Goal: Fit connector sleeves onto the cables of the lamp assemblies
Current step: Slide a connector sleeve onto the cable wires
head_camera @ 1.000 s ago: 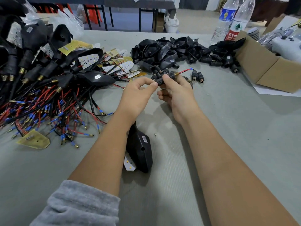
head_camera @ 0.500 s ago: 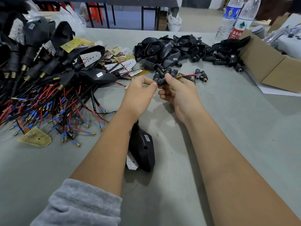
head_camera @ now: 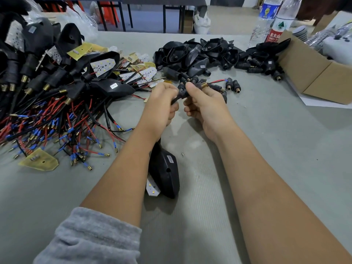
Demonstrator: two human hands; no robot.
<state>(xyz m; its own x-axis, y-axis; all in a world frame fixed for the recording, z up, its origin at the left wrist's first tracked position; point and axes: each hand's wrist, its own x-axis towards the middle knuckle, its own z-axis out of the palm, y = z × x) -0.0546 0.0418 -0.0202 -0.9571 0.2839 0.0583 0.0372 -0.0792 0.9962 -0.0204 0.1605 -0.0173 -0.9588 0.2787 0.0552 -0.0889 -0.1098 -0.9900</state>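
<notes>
My left hand [head_camera: 162,105] grips the black cable [head_camera: 176,99] of a lamp assembly whose black housing [head_camera: 165,174] lies on the table between my forearms. My right hand [head_camera: 204,105] pinches a black connector sleeve [head_camera: 185,93] on that cable, thumb on top. A brass threaded end [head_camera: 204,85] and a red wire [head_camera: 217,81] stick out past my right fingers. Several loose black sleeves [head_camera: 233,85] lie just beyond my hands.
A big heap of lamp assemblies [head_camera: 47,88] with red and blue-tipped wires fills the left. Empty black housings [head_camera: 200,54] are piled at the back centre. A cardboard box [head_camera: 320,73] and two water bottles [head_camera: 274,23] stand at the right. A yellow circuit board [head_camera: 39,161] lies front left.
Both hands have drawn slightly nearer to me. My left hand's fingers have curled tighter round the cable, and the sleeve has shifted along it towards my left hand.
</notes>
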